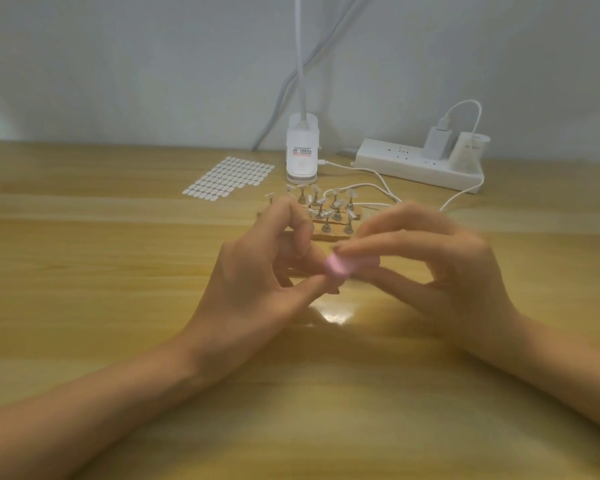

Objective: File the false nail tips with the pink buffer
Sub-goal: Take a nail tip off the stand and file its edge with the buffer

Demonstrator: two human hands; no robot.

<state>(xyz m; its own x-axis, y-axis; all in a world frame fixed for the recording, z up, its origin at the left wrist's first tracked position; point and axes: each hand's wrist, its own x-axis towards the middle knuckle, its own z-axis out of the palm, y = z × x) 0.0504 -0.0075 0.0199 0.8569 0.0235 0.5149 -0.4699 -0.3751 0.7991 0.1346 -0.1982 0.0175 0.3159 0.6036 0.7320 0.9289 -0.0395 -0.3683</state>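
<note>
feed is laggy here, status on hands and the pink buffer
Right hand pinches pink buffer. Left hand at buffer's end, grip blurred. Rack of nail tips behind both hands.

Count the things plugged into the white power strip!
2: a white boxy charger near the right end of the white power strip; a white cone-shaped plug beside it.

Soft even light, glare on table [333, 315], hands [430, 258] motion-blurred

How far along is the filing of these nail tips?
Done: nothing provable; the tips on their stands are too small to judge. In hand: the right hand grips the pink buffer against the left hand, whose curled fingers hide whatever they hold. Remaining: probably most standing tips.
</note>
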